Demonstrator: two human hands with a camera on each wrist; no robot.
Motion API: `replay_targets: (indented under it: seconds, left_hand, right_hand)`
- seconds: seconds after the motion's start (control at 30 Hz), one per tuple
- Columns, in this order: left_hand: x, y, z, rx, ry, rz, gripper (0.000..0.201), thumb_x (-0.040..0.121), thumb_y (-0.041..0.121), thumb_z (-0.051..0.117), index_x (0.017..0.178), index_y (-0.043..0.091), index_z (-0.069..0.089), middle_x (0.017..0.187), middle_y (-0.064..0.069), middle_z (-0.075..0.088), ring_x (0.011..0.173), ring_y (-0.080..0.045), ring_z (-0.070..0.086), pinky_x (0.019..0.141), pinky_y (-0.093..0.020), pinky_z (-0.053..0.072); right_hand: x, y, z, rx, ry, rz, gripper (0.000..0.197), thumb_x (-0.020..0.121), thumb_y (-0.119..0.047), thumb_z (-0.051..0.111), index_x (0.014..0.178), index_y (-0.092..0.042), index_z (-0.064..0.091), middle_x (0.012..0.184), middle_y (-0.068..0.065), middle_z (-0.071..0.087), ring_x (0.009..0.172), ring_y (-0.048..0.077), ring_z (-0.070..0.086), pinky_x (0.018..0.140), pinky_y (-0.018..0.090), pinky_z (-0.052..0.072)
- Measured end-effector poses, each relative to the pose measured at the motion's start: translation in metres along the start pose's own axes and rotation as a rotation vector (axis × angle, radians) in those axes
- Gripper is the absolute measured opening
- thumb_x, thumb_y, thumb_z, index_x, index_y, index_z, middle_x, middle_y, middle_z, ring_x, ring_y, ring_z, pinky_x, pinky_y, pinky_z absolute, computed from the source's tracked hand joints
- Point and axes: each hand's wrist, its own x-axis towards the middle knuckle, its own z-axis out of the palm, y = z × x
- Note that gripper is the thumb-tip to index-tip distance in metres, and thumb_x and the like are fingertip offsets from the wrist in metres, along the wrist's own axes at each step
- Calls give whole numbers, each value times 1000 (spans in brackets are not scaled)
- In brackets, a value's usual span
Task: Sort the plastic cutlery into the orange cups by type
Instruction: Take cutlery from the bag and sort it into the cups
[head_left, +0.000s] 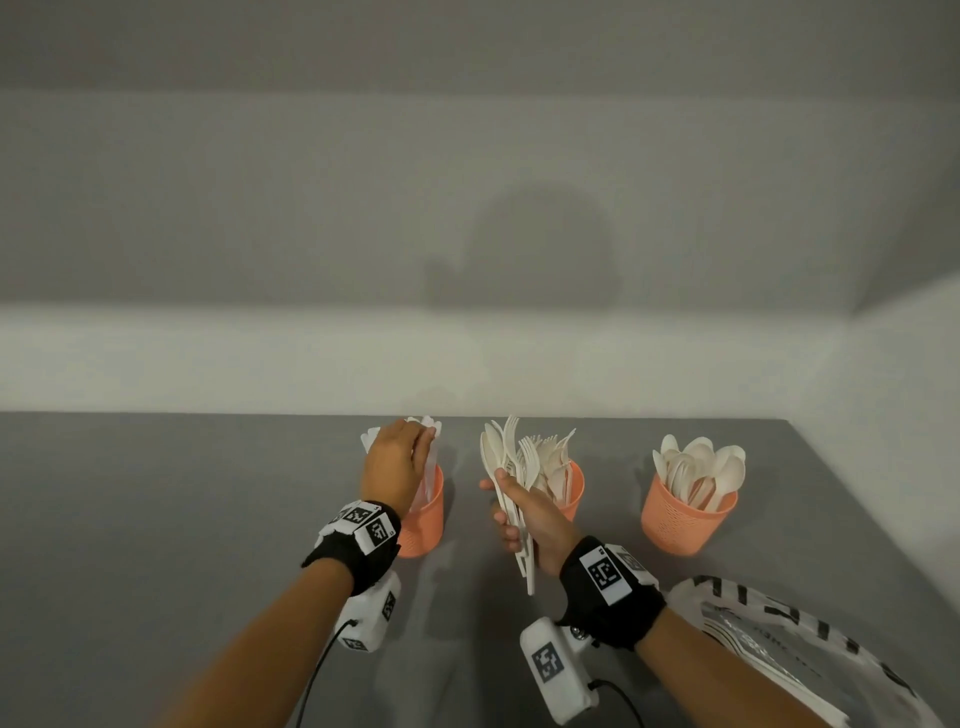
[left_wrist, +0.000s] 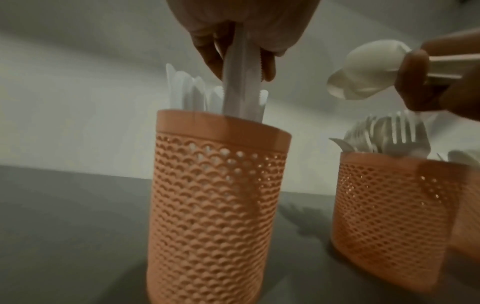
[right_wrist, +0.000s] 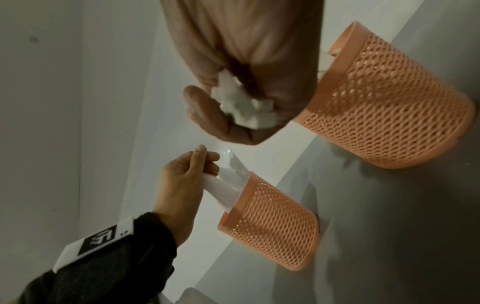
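Observation:
Three orange mesh cups stand in a row on the grey table. My left hand (head_left: 400, 457) pinches white plastic knives (left_wrist: 241, 88) by the blades, their lower ends inside the left cup (head_left: 423, 519), which holds several more knives. My right hand (head_left: 530, 519) grips a bundle of mixed cutlery (head_left: 511, 467), spoons and forks, upright in front of the middle cup (head_left: 574, 491), which is full of forks. The right cup (head_left: 685, 519) holds several spoons (head_left: 701, 467). In the right wrist view the handle ends (right_wrist: 244, 107) show inside my right hand's fist.
A white plastic bag with black lettering (head_left: 789, 639) lies at the right front of the table. A pale wall rises directly behind the cups. Bare grey tabletop (head_left: 156, 519) stretches to the left.

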Motion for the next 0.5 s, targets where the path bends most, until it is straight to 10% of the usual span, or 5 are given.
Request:
replay_targets:
  seconds: [0.17, 0.37, 0.5]
  left_hand:
    - [-4, 10, -6, 302, 62, 158, 39, 90, 29, 36, 80, 11, 69, 77, -4, 68, 78, -28, 60, 77, -32, 36]
    - [-3, 66, -7, -189, 34, -9, 19, 92, 19, 49, 92, 9, 65, 89, 0, 62, 82, -12, 54, 67, -14, 37]
    - [-13, 84, 5, -234, -120, -135, 11, 86, 23, 60, 78, 15, 61, 79, 2, 63, 74, -14, 57, 68, -22, 44]
  right_hand:
    - [-1, 3, -2, 0, -3, 0, 35, 98, -44, 37, 97, -18, 60, 50, -5, 46, 35, 3, 35, 37, 16, 29]
    - [-6, 4, 1, -35, 41, -76, 31, 100, -38, 37, 98, -16, 59, 50, -3, 41, 32, 5, 34, 35, 16, 28]
    - [-9, 8, 3, -133, 149, -139, 26, 99, -34, 41, 98, -12, 55, 47, -3, 40, 32, 6, 34, 35, 16, 28]
